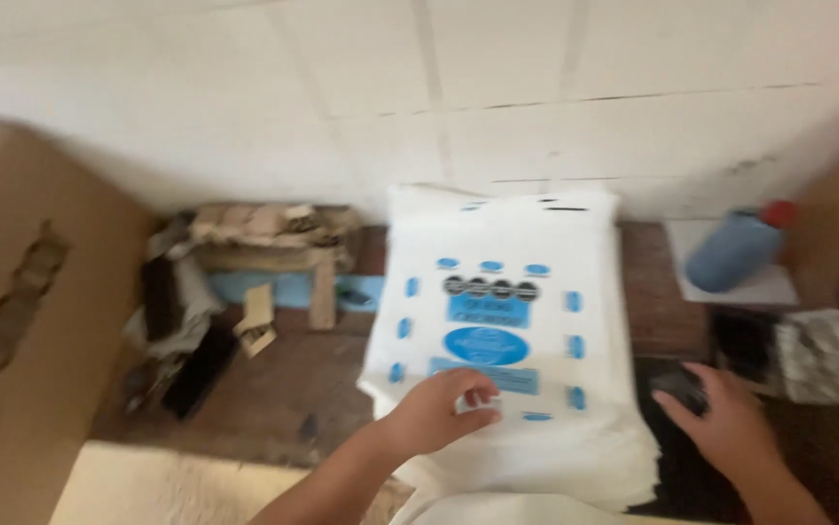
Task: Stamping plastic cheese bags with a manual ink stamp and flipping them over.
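Observation:
A thick stack of white plastic bags with blue print (507, 292) lies on a dark wooden surface against a white tiled wall. My left hand (437, 408) rests on the near part of the top bag, fingers curled, pinching its surface or a small white piece; blur hides which. My right hand (721, 418) lies just right of the stack, fingers closed over a small dark object (680, 387) on a black patch.
A large brown cardboard sheet (20, 321) stands at the left. Cardboard scraps and a small wooden piece (264, 262) are piled behind left. A blue bottle with a red cap (735, 248) lies on white paper at right, near a silvery packet (818, 355).

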